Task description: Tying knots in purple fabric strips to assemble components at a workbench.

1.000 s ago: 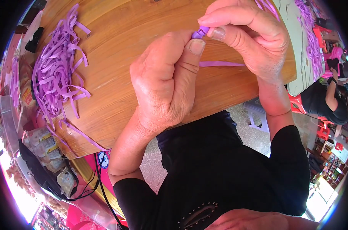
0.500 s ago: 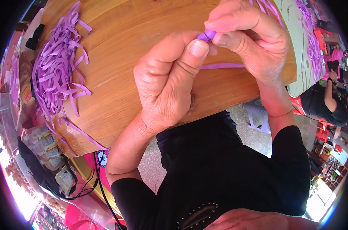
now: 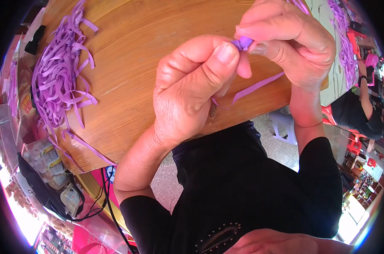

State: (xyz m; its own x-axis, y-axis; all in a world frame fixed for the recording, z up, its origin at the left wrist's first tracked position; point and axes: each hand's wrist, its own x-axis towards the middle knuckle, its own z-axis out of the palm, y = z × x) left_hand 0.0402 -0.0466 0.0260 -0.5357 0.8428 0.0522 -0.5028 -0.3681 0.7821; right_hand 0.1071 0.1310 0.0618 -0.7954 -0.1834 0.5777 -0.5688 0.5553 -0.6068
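A purple ribbon (image 3: 244,43) is pinched above the wooden table between my two hands, with a small folded or knotted bit showing between the fingertips. My left hand (image 3: 192,84) grips one side of it between thumb and forefinger. On the other side, my right hand (image 3: 291,46) holds it with thumb and fingertips closed. A loose length of purple ribbon (image 3: 257,88) trails below the hands over the table. What lies inside the curled fingers is hidden.
A heap of purple ribbons (image 3: 61,72) lies on the wooden table (image 3: 120,63) at left. Clear packages (image 3: 52,169) and black cables stand near its left corner. A pale table (image 3: 327,80) holding more ribbons adjoins at right, with a person (image 3: 359,112) beyond. A stool (image 3: 283,127) stands below.
Both hands have shifted slightly right with the ribbon. More of its folded bit shows between the fingertips, and the trailing length now slants down toward the left.
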